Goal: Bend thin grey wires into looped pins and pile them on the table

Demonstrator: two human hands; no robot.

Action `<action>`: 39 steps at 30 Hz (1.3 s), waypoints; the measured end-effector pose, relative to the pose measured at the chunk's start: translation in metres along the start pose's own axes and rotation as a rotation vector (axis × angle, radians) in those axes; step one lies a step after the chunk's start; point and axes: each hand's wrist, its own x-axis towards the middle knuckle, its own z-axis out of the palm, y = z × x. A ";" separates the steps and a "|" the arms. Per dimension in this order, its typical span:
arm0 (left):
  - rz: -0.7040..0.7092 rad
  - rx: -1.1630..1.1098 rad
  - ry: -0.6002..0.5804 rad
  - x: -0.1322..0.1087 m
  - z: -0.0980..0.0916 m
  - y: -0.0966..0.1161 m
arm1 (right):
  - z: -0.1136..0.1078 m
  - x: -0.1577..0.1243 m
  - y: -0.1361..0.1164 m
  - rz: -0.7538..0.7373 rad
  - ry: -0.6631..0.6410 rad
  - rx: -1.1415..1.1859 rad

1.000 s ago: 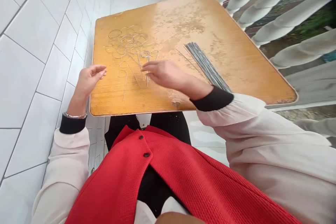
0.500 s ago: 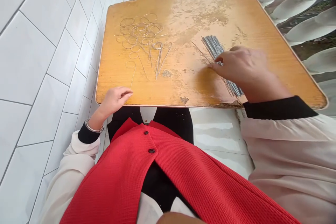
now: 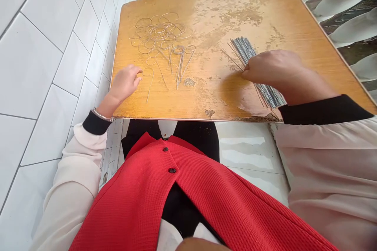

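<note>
Light, stiff wires (image 3: 243, 51) are best pinched at the ends; the right hand (image 3: 272, 71) seems unclenched, the left hand (image 3: 125, 83) held open.

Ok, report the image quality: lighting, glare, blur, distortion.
Head view: even, soft light with faint shadows; glare streaks the glossy floor tile; wide-angle distortion swells the right sleeve at the frame edge; the right hand looks slightly soft, while the loops of wire look fairly sharp.

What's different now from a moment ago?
The right hand has moved from the looped wires across to the bundle of straight wires and sits over it; any grip is unclear. The left hand has edged closer to the looped wires, which stayed put.
</note>
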 end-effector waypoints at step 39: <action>0.282 0.011 -0.187 0.048 0.033 -0.034 | 0.045 -0.028 -0.143 -1.143 0.423 0.344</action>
